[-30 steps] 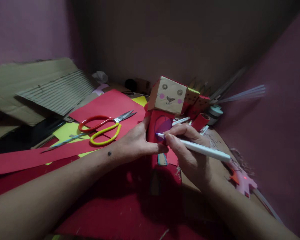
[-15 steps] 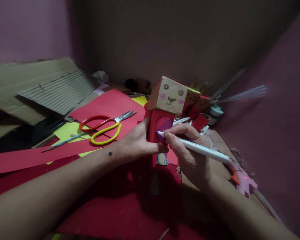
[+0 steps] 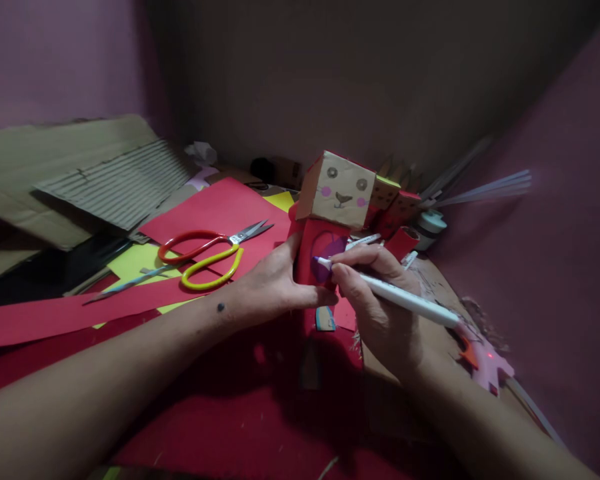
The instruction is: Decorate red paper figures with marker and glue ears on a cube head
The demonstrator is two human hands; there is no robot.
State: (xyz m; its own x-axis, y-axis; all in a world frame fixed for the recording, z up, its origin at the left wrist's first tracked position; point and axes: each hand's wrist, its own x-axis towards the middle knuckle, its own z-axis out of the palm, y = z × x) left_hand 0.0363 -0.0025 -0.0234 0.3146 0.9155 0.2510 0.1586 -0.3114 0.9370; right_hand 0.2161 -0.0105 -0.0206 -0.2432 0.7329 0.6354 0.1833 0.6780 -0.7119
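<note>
The box-headed figure [image 3: 335, 215] is standing between both hands, the left hand [image 3: 267, 280] wrapping around its red body, thumb pressing across the lower front. The right hand [image 3: 380, 300] is pinching a white marker [image 3: 410, 300], whose tip is reaching the left edge of the figure's purple patch [image 3: 336, 248]. Shading that partly filled shape seems the step in hand; the next stroke probably calls for a steady body. Scissors [image 3: 234, 245] are lying left of the figure, red paper [image 3: 220, 207] spreading beneath them.
</note>
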